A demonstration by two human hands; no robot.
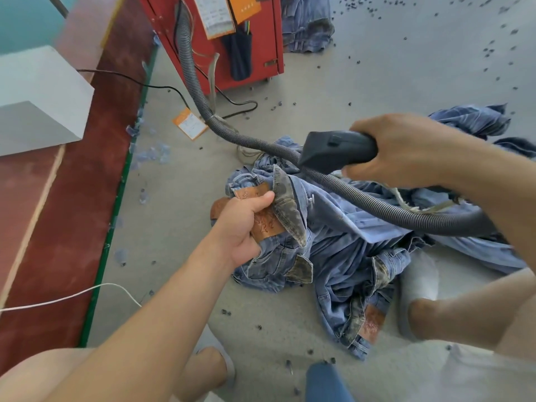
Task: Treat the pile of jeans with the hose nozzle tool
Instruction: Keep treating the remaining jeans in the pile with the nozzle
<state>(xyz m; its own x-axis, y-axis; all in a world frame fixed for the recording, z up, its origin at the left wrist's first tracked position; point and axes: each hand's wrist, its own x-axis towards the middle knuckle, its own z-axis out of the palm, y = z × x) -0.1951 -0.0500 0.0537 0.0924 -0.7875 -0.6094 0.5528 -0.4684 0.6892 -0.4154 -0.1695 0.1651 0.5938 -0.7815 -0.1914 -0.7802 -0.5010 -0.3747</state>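
Note:
A pile of blue jeans (348, 245) lies crumpled on the grey floor in the middle of the view. My left hand (240, 224) grips the waistband of the top pair at its brown leather patch (265, 224), lifting it a little. My right hand (406, 149) holds the black hose nozzle tool (333, 150) above the pile, its head pointing left and down toward the waistband. A ribbed grey hose (203, 103) runs from the nozzle over the jeans and up to the red machine.
A red machine cabinet (246, 39) stands at the top, with black cables (237, 104) and an orange tag (190, 123) on the floor before it. More jeans (307, 24) lie behind it and at the right (475, 120). A red-brown platform (58, 227) borders the left. Small dark bits litter the floor.

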